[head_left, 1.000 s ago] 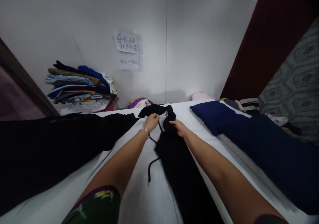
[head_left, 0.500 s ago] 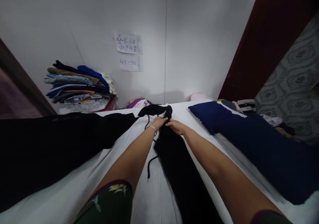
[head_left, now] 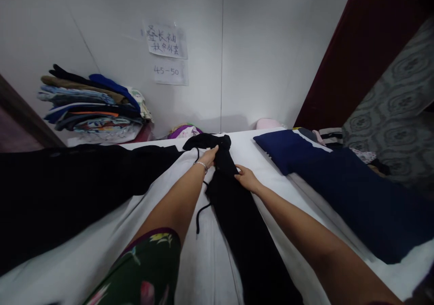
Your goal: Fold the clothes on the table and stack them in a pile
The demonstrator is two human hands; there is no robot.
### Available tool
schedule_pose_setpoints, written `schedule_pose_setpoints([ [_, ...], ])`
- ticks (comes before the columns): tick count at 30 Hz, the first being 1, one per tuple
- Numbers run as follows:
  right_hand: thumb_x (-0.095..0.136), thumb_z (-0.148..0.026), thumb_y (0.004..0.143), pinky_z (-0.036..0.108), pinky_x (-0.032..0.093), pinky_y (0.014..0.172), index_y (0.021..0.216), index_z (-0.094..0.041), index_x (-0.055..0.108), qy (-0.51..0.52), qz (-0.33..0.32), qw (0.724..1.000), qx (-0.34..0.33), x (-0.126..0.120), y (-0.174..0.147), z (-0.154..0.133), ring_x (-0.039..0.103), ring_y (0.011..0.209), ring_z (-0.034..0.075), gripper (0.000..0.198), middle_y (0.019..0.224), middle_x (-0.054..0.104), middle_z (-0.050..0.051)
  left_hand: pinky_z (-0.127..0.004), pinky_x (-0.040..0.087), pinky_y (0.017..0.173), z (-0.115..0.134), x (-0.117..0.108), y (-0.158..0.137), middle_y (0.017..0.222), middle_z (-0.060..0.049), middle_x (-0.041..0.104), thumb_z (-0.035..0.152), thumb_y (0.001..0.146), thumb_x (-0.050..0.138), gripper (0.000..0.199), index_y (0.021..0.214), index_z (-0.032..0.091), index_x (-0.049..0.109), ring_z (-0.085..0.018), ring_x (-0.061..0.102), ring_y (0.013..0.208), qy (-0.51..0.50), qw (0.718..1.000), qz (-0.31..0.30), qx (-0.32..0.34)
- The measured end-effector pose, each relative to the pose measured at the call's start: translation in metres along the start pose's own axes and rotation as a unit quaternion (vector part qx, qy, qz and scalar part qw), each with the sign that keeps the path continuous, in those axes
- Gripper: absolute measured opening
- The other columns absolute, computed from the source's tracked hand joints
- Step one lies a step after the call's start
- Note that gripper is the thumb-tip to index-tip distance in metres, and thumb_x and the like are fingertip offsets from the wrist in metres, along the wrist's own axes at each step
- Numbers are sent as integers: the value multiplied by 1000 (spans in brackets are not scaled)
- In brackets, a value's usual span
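A black hoodie (head_left: 244, 223) lies in a long narrow strip on the white-covered table, its bunched hood (head_left: 206, 140) at the far end. A black drawstring (head_left: 199, 214) trails from its left side onto the white cloth. My left hand (head_left: 210, 156), with a bracelet at the wrist, grips the hoodie's left edge just below the hood; part of its fingers is hidden. On the opposite edge, slightly nearer to me, my right hand (head_left: 248, 178) pinches the fabric between thumb and fingers.
Another black garment (head_left: 84, 183) spreads over the table's left side. Dark blue clothing (head_left: 346, 192) lies on the right. A stack of folded clothes (head_left: 95, 106) stands at the back left. Paper signs (head_left: 167, 54) hang on the white wall behind the table (head_left: 240, 144).
My right hand has moved away from my left, down along the hoodie's right edge. The fabric below the hood now lies flatter. The whole view has shifted slightly.
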State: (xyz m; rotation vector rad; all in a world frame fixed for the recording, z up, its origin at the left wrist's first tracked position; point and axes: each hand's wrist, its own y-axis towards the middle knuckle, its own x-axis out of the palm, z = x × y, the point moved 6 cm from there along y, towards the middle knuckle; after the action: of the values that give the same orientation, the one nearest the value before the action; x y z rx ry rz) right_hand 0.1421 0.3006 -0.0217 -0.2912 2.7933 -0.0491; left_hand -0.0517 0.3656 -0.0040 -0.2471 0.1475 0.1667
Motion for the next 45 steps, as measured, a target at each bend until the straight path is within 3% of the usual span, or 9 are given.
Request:
schedule_pose_setpoints([
  [5,57,-15,75,21,44,50,116,-15,62,64,22,997,22,0,7,6,54,51,11,41,58,58,-6,-25,48,55,-20,-16,-43,71,-3,64,42,89,54,31,87,13,62,-11,57,55,96,995,-9,-38],
  [9,56,-18,79,23,50,58,123,-14,57,73,33,996,32,-1,5,9,62,61,13,44,66,64,-2,-24,42,53,-30,-20,-78,57,-1,59,41,73,71,28,68,16,61,-14,57,56,195,981,-13,-23],
  [15,57,-22,82,28,52,64,127,-13,56,-48,27,998,36,3,1,3,64,67,16,46,72,68,1,-28,42,68,-34,-26,-106,77,-10,69,29,74,66,16,65,17,61,-25,65,88,294,954,58,-3],
  [19,59,-17,79,34,50,84,123,-17,59,-173,25,985,2,6,-3,-12,65,91,22,45,93,70,6,-29,42,71,-41,-33,-116,89,-14,72,34,79,61,19,77,16,65,-26,65,94,315,946,77,0],
  [23,58,-18,81,40,34,107,137,-17,47,-264,32,961,-76,14,-12,-41,43,130,29,58,139,49,14,-28,43,71,-43,-34,-125,97,-12,72,46,83,55,32,89,16,67,-24,66,92,308,948,82,8],
  [28,44,-29,92,41,13,116,147,-13,32,-421,-15,875,-238,52,-10,-74,9,146,24,59,159,17,11,-27,43,64,-44,-29,-134,93,-9,73,52,79,58,39,93,17,67,-22,68,83,305,950,73,4],
  [34,26,-53,96,48,9,115,152,-16,20,-465,-108,873,-97,77,25,-35,4,147,23,67,160,12,8,-31,43,72,-49,-27,-147,100,-12,72,38,84,51,27,96,18,66,-26,66,94,340,934,107,5],
  [41,27,-55,95,49,9,115,152,-19,21,-446,-131,882,-76,74,32,-32,4,147,22,67,160,10,7,-32,44,79,-49,-27,-156,103,-8,72,34,86,47,31,110,23,62,-24,65,98,323,933,154,37],
  [45,33,-51,96,52,16,113,149,-19,30,-432,-149,887,-63,63,6,-40,11,146,26,62,159,18,11,-30,44,78,-48,-29,-158,99,-6,72,35,86,48,33,113,22,60,-22,65,96,297,938,166,59],
])
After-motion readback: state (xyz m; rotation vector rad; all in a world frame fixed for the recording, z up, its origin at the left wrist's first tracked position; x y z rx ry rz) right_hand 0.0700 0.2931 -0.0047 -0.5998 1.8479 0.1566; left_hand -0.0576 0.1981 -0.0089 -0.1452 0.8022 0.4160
